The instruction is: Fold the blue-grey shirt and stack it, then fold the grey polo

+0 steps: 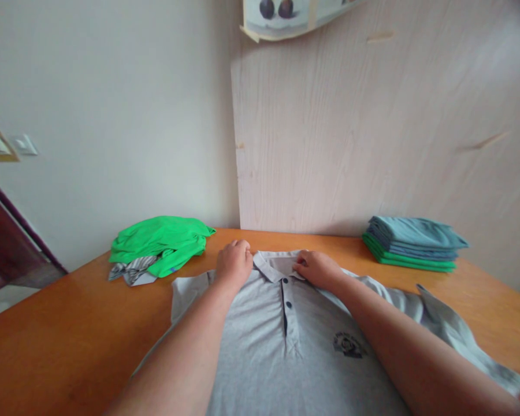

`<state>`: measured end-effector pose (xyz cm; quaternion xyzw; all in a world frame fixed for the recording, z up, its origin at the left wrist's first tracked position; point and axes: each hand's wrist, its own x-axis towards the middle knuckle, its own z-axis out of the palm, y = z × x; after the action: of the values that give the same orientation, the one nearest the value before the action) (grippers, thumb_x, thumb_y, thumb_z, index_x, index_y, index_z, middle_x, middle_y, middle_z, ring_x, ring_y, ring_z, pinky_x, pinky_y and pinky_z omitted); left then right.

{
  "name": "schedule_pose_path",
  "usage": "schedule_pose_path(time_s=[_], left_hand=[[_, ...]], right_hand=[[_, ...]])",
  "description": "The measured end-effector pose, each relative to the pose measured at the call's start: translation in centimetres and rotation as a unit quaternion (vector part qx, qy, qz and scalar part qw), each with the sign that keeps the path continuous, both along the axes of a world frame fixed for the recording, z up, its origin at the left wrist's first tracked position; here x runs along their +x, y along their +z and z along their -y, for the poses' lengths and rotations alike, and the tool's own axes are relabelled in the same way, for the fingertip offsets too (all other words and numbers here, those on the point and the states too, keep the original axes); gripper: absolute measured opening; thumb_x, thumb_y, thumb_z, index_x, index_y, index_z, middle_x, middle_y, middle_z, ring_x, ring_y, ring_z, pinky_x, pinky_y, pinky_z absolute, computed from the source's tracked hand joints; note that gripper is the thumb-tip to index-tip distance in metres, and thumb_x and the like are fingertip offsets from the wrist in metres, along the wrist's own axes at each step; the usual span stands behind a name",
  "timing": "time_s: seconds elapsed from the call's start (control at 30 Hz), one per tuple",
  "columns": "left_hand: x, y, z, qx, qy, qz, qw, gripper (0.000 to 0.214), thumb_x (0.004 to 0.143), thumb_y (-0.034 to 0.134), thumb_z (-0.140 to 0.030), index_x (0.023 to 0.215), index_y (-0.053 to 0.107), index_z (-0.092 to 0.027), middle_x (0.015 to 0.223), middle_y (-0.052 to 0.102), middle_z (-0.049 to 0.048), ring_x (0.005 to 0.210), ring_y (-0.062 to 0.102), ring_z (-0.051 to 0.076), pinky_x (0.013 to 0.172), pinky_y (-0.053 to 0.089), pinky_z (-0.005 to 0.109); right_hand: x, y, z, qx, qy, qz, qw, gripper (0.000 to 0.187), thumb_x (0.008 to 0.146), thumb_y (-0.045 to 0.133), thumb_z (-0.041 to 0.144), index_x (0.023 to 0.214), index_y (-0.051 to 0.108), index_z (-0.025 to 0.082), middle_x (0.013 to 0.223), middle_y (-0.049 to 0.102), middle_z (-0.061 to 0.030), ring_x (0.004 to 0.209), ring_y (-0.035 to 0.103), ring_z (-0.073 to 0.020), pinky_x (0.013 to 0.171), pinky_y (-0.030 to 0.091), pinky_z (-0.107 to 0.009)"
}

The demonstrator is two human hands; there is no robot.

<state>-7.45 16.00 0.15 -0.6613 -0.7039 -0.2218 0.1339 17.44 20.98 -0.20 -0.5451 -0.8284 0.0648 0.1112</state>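
A light grey polo shirt (264, 358) lies front side up on the table, its collar away from me. It has dark buttons on a short placket and a dark round print on the right of the chest. My left hand (235, 263) is closed on the shirt's shoulder, just left of the collar. At the right side of the collar (268, 269), my right hand (319, 268) pinches the fabric with curled fingers. Both forearms cross over the shirt and cover parts of its sides. Grey fabric (450, 326) spreads rumpled toward the right edge.
On the orange-brown wooden table (91, 323), a loose heap of green clothing (160, 240) with striped grey cloth (136, 268) sits back left. A stack of folded blue and green clothes (416, 240) stands back right. A wall and a wood panel (299, 144) rise behind.
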Motion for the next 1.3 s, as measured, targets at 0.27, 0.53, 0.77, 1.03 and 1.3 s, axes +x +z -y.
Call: schedule_pose_path(time_s=[0.27, 0.53, 0.77, 1.03, 1.3], left_hand=[[1.5, -1.1, 0.3, -0.06, -0.09, -0.049, 0.993, 0.026, 0.098, 0.049, -0.039, 0.102, 0.071, -0.025, 0.104, 0.071, 0.0075, 0.101, 0.063, 0.027, 0.087, 0.041, 0.04], [2.1, -0.5, 0.8, -0.049, -0.096, -0.043, 0.993, 0.024, 0.095, 0.055, -0.038, 0.106, 0.071, -0.025, 0.109, 0.067, 0.0096, 0.108, 0.059, 0.028, 0.092, 0.041, 0.041], [2.6, -0.9, 0.8, -0.071, -0.124, -0.046, 0.989, 0.029, 0.098, 0.05, -0.041, 0.106, 0.072, -0.024, 0.112, 0.066, 0.0108, 0.108, 0.06, 0.028, 0.092, 0.044, 0.041], [1.7, -1.9, -0.4, -0.068, -0.141, 0.023, 0.987, 0.028, 0.099, 0.045, -0.023, 0.114, 0.068, -0.021, 0.116, 0.066, 0.0096, 0.111, 0.061, 0.023, 0.099, 0.045, 0.035], [0.6, -2.0, -0.5, -0.039, -0.133, 0.07, 0.988, 0.025, 0.097, 0.051, -0.026, 0.116, 0.067, -0.021, 0.116, 0.067, 0.0081, 0.112, 0.061, 0.022, 0.099, 0.046, 0.033]], right_hand=[[1.2, 0.8, -1.1, 0.032, -0.073, -0.087, 0.993, 0.027, 0.093, 0.048, 0.032, 0.098, 0.072, 0.021, 0.098, 0.076, -0.0081, 0.091, 0.066, -0.0204, 0.07, 0.038, -0.026], [2.1, 0.9, -1.3, -0.012, -0.089, -0.057, 0.994, 0.025, 0.087, 0.055, 0.028, 0.104, 0.072, 0.021, 0.104, 0.075, -0.0084, 0.095, 0.067, -0.0219, 0.073, 0.042, -0.027], [0.7, 1.7, 0.2, 0.014, -0.105, -0.006, 0.994, 0.034, 0.093, 0.051, 0.033, 0.119, 0.068, 0.02, 0.119, 0.071, -0.0139, 0.107, 0.067, -0.0281, 0.083, 0.047, -0.034], [-3.0, -0.3, 3.1, 0.021, 0.14, 0.001, 0.99, 0.072, 0.1, 0.029, 0.068, 0.158, 0.035, 0.027, 0.165, 0.029, -0.0123, 0.153, 0.022, -0.034, 0.12, 0.021, -0.052], [-2.9, -2.0, 2.5, 0.011, 0.134, 0.06, 0.989, 0.071, 0.099, 0.022, 0.071, 0.159, 0.032, 0.035, 0.168, 0.024, -0.0089, 0.155, 0.012, -0.0369, 0.121, 0.013, -0.06]])
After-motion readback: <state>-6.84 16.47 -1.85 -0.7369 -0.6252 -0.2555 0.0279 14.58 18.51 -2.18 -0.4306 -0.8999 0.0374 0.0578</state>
